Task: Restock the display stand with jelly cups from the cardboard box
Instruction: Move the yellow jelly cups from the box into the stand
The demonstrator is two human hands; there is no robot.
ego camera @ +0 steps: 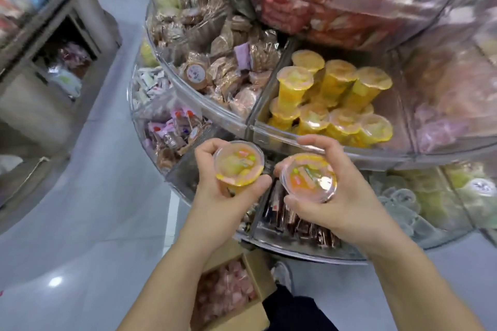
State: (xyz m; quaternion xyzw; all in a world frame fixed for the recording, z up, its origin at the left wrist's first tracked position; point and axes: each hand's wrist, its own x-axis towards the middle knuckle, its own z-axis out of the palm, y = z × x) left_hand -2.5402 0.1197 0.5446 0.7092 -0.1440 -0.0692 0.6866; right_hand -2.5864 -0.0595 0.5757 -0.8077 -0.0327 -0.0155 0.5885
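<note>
1. Jelly cups: you hold two clear round plastic ones with yellow jelly and printed film lids, one in each of your hands, just in front of the clear curved rim of the tiered acrylic display stand [282,140].
2. Your left hand [223,183] wraps the left jelly cup [238,164]; your right hand [341,191] clasps the right jelly cup [309,177] from the side, fingers arched over its lid.
3. Beyond the rim, the wedge compartment holds stacked yellow cups [333,99], some upright, some tilted; open room shows along its right side.
4. The neighbouring wedge holds crinkly brown wrapped snacks [215,67].
5. The open brown cardboard box [258,279] sits on the glossy grey floor [80,223] below your left forearm, with pinkish packets inside, blurred.
</note>
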